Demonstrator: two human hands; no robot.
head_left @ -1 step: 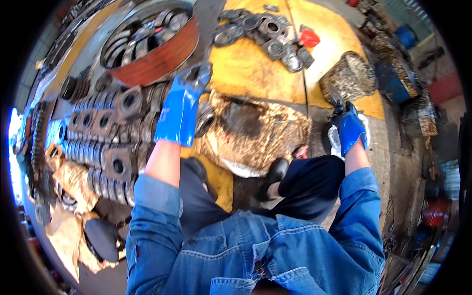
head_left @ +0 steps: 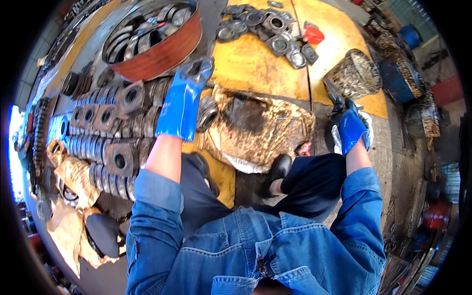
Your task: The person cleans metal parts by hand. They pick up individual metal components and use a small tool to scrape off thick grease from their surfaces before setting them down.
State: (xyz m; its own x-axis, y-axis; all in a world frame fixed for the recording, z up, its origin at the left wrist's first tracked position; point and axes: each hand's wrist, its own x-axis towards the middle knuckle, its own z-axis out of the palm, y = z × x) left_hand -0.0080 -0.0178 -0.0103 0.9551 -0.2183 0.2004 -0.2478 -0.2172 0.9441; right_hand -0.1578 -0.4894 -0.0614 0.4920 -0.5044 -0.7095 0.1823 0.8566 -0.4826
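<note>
My left hand (head_left: 193,73), in a long blue glove with grease-blackened fingers, is raised between the red-brown drum and the stained sheet. Its fingers look curled; whatever they hold, if anything, cannot be made out. Just below it lies a dark metal ring-shaped part (head_left: 207,114), beside a crumpled, oil-stained sheet (head_left: 285,128). On the right my right hand (head_left: 348,119), also blue-gloved, has dark fingers bent around something I cannot make out. It is near a grimy bucket (head_left: 355,73), above a white crumpled piece (head_left: 366,122).
Rows of dark ring-shaped and square-ended metal parts (head_left: 120,160) lie at left. Behind them is a red-brown open drum (head_left: 164,54) full of parts. More metal parts (head_left: 280,44) and a red piece (head_left: 313,35) lie on yellow flooring (head_left: 246,73). Brown paper (head_left: 66,231) lies lower left.
</note>
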